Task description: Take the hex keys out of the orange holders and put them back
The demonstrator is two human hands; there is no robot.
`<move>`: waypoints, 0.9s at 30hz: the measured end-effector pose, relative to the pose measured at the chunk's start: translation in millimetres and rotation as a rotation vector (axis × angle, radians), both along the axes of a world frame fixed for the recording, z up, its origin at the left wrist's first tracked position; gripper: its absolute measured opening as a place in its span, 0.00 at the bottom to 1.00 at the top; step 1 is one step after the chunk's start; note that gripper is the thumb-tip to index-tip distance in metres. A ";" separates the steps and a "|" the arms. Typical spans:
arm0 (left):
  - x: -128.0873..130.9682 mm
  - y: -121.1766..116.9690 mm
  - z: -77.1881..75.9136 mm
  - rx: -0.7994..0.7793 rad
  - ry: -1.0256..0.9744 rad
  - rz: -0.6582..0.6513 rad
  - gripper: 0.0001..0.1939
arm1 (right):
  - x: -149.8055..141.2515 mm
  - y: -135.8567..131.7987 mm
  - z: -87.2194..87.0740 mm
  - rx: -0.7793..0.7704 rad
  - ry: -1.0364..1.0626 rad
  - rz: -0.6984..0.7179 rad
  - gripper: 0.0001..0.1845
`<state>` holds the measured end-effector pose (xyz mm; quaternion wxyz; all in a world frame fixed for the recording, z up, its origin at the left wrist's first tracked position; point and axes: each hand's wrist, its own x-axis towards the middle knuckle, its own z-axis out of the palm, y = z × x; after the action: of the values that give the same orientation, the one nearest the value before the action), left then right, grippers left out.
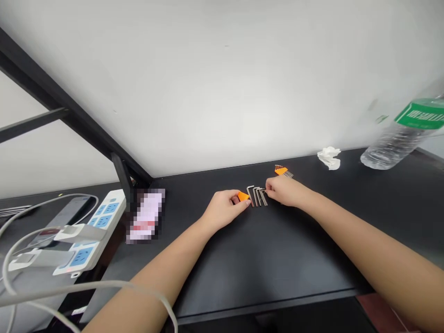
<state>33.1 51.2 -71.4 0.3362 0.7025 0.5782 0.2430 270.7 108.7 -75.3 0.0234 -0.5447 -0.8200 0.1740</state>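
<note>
My left hand (229, 206) pinches an orange hex key holder (243, 196) between thumb and fingers, just above the black table (270, 259). Right beside it lies a row of several L-shaped hex keys (257, 196), their short bends toward the wall. At the right end of that row, my right hand (280, 188) has its fingers closed at the last keys; it seems to pinch a small hex key, mostly hidden by the fingertips. Behind the right hand rests a second orange holder (281, 171) with several hex keys in it.
A crumpled white tissue (329, 158) and a clear plastic bottle (391, 143) with a green label stand by the wall at right. On the left are a white power strip (100, 231) with plugs, loose cables (86, 284), a blurred-out packet (147, 215) and a black metal frame (86, 129).
</note>
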 end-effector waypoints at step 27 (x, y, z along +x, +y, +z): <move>0.6 -1.6 0.2 0.037 0.043 -0.030 0.16 | 34.4 1.4 11.1 -0.198 0.137 0.055 0.09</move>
<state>33.6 49.6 -71.2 0.3143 0.7224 0.5701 0.2333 305.1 110.1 -64.2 0.0208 -0.5086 -0.8098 0.2916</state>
